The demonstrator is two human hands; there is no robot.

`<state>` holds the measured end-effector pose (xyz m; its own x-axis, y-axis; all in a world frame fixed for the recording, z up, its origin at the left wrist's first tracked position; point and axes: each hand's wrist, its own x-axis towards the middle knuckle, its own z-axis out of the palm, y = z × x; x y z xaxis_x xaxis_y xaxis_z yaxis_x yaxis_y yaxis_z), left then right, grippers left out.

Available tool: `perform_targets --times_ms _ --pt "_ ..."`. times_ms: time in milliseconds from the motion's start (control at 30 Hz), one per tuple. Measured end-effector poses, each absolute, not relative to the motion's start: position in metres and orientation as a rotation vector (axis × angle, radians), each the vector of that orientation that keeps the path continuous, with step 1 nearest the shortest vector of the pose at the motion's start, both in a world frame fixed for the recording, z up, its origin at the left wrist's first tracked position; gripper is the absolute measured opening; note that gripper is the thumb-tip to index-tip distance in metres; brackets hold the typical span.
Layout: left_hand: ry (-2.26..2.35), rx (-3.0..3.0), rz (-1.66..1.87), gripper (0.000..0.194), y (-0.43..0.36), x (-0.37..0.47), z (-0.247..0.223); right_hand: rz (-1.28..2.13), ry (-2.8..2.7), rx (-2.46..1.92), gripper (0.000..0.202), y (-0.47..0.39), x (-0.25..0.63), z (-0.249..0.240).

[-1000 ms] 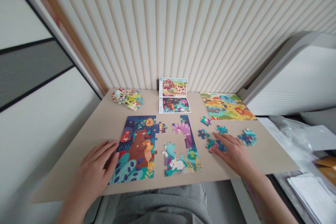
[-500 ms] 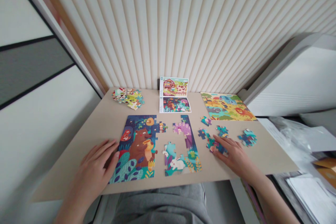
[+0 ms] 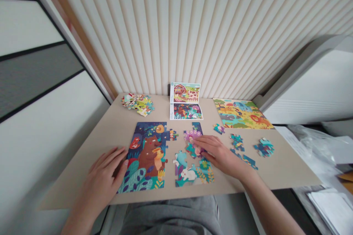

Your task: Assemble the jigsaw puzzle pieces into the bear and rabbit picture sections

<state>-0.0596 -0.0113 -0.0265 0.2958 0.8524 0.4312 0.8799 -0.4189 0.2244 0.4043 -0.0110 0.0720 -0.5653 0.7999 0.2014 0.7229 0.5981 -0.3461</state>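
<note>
The joined bear section of a jigsaw [image 3: 150, 154] lies at the centre-left of the table. My left hand [image 3: 106, 170] rests at its left edge, fingers spread and holding nothing. To the right is a second joined section with a white rabbit [image 3: 188, 173] and a purple peacock. My right hand [image 3: 220, 154] is over this section, its fingers on a teal and pink puzzle piece [image 3: 191, 150] beside the peacock. Its fingertips partly cover that piece and the section's right side. Loose teal pieces [image 3: 237, 142] and dark blue ones [image 3: 249, 161] lie further right.
A picture leaflet [image 3: 186, 111] stands against the pleated wall. A mixed pile of pieces [image 3: 138, 103] is at the back left, a finished animal puzzle [image 3: 242, 114] at the back right. A small stack of pieces [image 3: 264, 147] lies at right, one piece [image 3: 219, 129] nearer.
My right hand has moved left from the loose pieces to the peacock section, bringing the teal and pink piece along. My left hand stays in place; the view has shifted slightly.
</note>
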Motion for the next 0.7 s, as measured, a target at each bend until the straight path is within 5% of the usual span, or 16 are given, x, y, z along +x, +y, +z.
perform_targets --times_ms 200,367,700 --pt "-1.714 -2.475 -0.769 0.043 -0.013 -0.057 -0.024 0.166 -2.350 -1.478 0.040 -0.006 0.375 0.063" --pt "-1.734 -2.474 -0.794 0.042 -0.013 -0.057 -0.024 0.153 -2.350 -1.580 0.057 -0.021 0.362 0.058" --pt "-1.722 -2.482 -0.791 0.042 -0.014 -0.056 -0.022 0.225 -2.377 -1.486 0.056 -0.004 0.373 0.055"
